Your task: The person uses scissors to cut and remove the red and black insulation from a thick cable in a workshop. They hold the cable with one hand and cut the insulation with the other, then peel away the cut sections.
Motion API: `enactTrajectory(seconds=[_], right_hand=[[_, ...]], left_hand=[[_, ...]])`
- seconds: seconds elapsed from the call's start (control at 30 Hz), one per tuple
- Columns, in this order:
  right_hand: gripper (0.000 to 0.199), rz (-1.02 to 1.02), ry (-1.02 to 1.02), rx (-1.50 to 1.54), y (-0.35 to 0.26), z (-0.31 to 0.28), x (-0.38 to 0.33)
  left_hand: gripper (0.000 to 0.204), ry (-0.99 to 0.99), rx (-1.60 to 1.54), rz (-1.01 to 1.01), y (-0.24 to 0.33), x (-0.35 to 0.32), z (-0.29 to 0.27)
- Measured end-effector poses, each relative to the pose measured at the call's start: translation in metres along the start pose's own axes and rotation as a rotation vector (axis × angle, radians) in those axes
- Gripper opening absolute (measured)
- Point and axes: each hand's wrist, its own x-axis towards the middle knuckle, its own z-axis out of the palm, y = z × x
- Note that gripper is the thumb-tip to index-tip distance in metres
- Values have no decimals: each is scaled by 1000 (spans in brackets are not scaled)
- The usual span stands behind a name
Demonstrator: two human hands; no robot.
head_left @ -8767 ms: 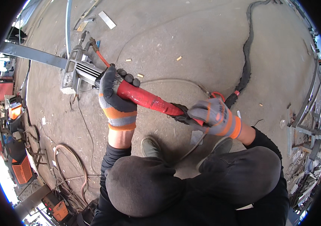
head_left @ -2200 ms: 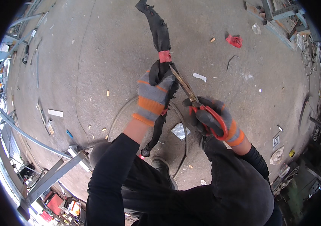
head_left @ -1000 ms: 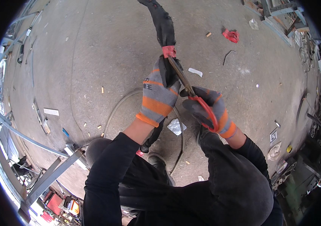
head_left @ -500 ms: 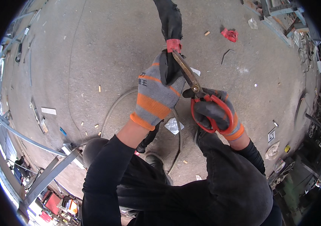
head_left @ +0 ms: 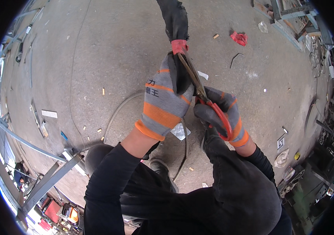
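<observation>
The black sleeve (head_left: 176, 23), ragged along its edges, runs down from the top of our view to our left hand, in front of us and above the concrete floor (head_left: 127, 55). A red band (head_left: 180, 46) wraps it just above our fingers. With our left hand (head_left: 165, 94), in a grey and orange glove with dark fingers, we grasp the sleeve right under that band, thumb laid along it. Our right hand (head_left: 221, 109), gloved alike, is closed on the red handles of the scissors (head_left: 200, 91), whose blades slant up and to the left across the sleeve, their tips by the lower edge of the band; we cannot tell whether they bite into it. Below our hands a grey hose (head_left: 115, 113) curves over the floor, and a pale crumpled sheet (head_left: 179, 131) lies near our shoe (head_left: 160, 168). Farther out, up and to the right, we see a red crumpled scrap (head_left: 239, 38), with a bent rod (head_left: 235, 59) below it and a metal frame (head_left: 288, 24) near the rim. Toward our left lie a white strip (head_left: 49, 114), a small blue piece (head_left: 64, 136) and a grey metal beam (head_left: 52, 182).
</observation>
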Motion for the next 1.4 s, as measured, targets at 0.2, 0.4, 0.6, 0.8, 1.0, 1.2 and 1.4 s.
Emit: enactTrajectory(seconds=[0.2,0.4,0.6,0.8,1.0,1.2,1.4], right_hand=[[46,53,72,239,-50,-20,18],[60,-381,209,-255,-23,-15,47],[66,-298,54,176,2,6,77],[66,-366,53,75,14,14,69],[67,-434,111,-3,8,18,66],[62,-418,75,-142,-6,10,55],[61,-261,50,71,-11,6,56]], left_hand=[[37,-78,148,-72,14,-11,11],[32,21,63,35,14,-1,1],[30,-109,-386,-163,2,7,-16],[30,-80,336,265,5,23,-37],[22,46,175,93,27,32,-33],[26,-149,249,107,19,47,-51],[19,-185,213,192,10,50,-50]])
